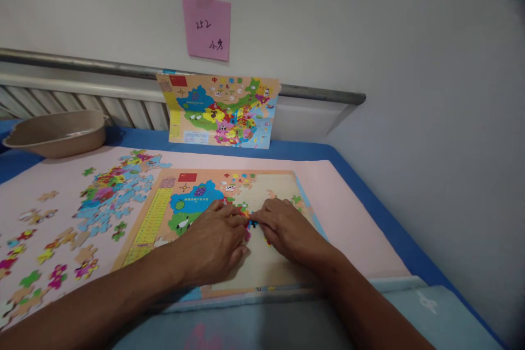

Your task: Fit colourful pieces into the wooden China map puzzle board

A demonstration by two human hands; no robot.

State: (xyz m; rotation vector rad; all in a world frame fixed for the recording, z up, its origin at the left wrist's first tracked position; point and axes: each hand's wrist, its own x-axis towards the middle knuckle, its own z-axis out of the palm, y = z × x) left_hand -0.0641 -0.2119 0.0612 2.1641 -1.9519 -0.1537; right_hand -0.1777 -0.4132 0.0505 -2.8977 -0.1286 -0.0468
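Observation:
A jigsaw map board (283, 273), partly filled, lies flat in front of me. Its left side shows a blue region, a green region and a yellow text column; bare wood shows across the middle and right. My left hand (215, 240) rests over the board's middle, fingers bent toward the right and thumb held apart. My right hand (287, 227) comes in from the other side, its index finger stretched out and the other fingers curled. Its fingertips are at a small blue puzzle piece (255, 217) beside the left fingertips. Both hands partly cover the pieces beneath them.
Loose puzzle pieces (104, 191) are spread over the pink cloth (353, 213) at left. A beige basin (61, 134) stands at the back left. Against the metal rail (324, 94) leans a printed map sheet (223, 112). A pink note (207, 27) is on the wall.

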